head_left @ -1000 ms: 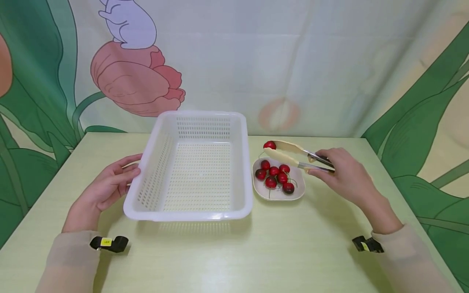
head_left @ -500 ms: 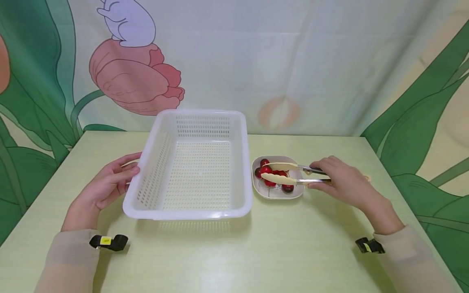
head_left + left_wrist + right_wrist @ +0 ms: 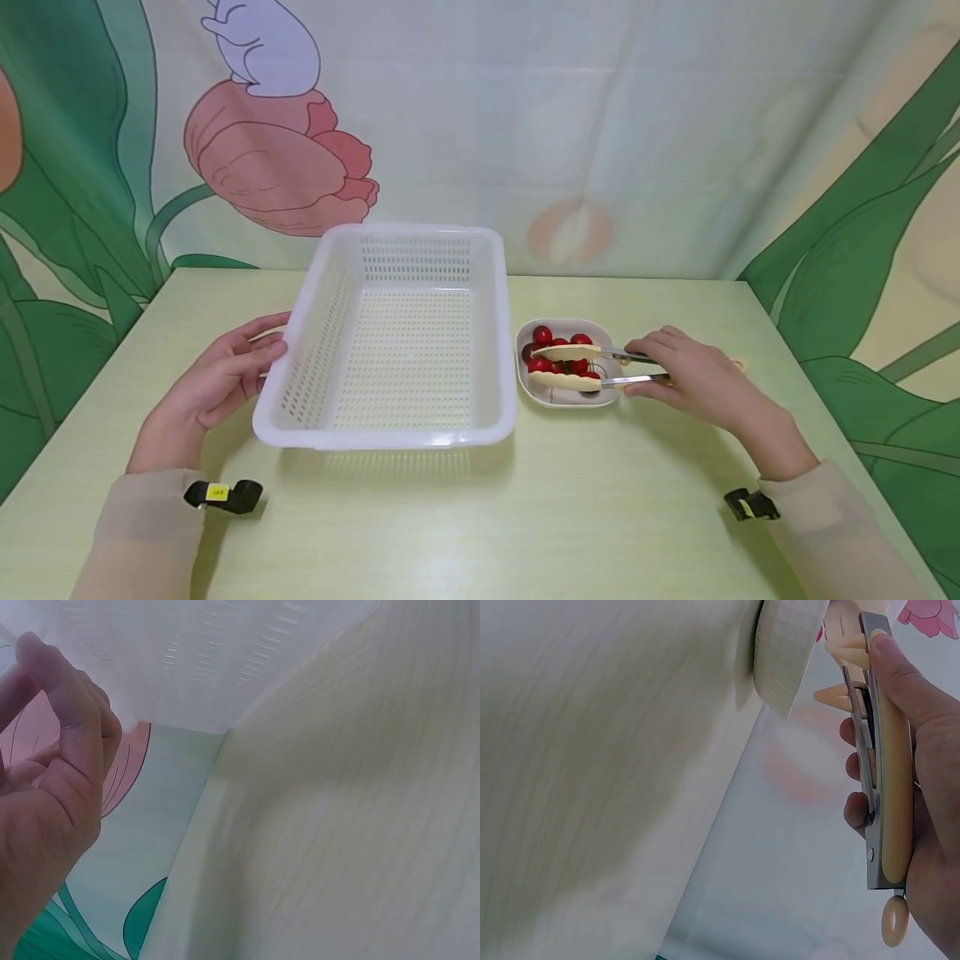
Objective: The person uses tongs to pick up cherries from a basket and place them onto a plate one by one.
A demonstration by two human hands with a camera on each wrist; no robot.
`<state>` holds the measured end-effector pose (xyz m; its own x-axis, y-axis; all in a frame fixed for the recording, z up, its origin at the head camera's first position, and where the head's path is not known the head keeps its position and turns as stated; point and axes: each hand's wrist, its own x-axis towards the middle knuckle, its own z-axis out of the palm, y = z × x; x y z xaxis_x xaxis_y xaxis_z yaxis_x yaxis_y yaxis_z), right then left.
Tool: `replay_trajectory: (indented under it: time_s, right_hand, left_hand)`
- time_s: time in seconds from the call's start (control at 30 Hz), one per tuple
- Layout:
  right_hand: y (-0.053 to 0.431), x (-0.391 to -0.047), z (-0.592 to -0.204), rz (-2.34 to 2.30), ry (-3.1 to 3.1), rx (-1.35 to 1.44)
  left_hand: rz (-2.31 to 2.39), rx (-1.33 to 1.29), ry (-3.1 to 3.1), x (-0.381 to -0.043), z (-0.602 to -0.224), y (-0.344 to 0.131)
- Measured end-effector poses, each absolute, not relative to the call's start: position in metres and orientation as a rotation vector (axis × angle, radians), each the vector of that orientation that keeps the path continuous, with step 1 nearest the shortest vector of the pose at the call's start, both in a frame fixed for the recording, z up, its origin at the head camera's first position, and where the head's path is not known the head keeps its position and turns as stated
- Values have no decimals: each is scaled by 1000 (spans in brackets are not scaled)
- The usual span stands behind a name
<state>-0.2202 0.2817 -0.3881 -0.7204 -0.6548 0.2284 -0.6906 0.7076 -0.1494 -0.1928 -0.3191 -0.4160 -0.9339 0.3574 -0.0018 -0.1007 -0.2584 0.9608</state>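
My right hand (image 3: 693, 375) grips metal tongs (image 3: 896, 787) with cream scalloped tips. In the head view the tips are spread low over a small white dish (image 3: 536, 396) of red cherries (image 3: 581, 340), with several cherries showing between and beside them. The right wrist view shows the thumb on one arm of the tongs and the fingers curled round the other. At the left, my left hand (image 3: 225, 371) has loosely bent fingers, its fingertips right at the left rim of a white plastic basket (image 3: 412, 437). That basket has perforated walls and holds nothing.
The dish stands close beside the basket's right side on a pale wood-look table (image 3: 480, 525). Behind the table's back edge hangs a cloth (image 3: 675, 150) printed with flowers and leaves. Each sleeve carries a black wrist camera (image 3: 225, 496).
The tongs came down from above the dish's back edge, with a cherry at their tips, to low among the cherries. Their tips spread slightly. My left hand and the basket kept their places.
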Motion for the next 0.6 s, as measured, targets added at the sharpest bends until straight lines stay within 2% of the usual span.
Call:
replay_trajectory:
  time_s: [0.6]
  right_hand:
    - [284,-220,-393,460,-2658,920]
  left_hand:
    - [2258,304,1708,-193,-413,-319]
